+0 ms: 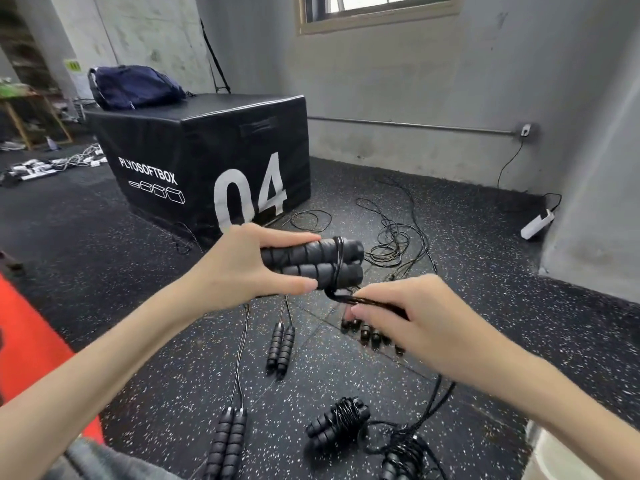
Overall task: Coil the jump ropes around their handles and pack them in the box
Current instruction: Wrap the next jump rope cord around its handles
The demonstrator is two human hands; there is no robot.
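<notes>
Our left hand [249, 268] clamps a pair of ribbed handles [311, 263] side by side at chest height, while our right hand [408, 313] pinches the black cord [367, 301] just under them, a few turns on. We judge the thin cord light, springy and slick, best gripped close to the handles. One coiled rope [337, 426] lies on the speckled floor [138, 341]; loose pairs [280, 346] wait nearby
</notes>
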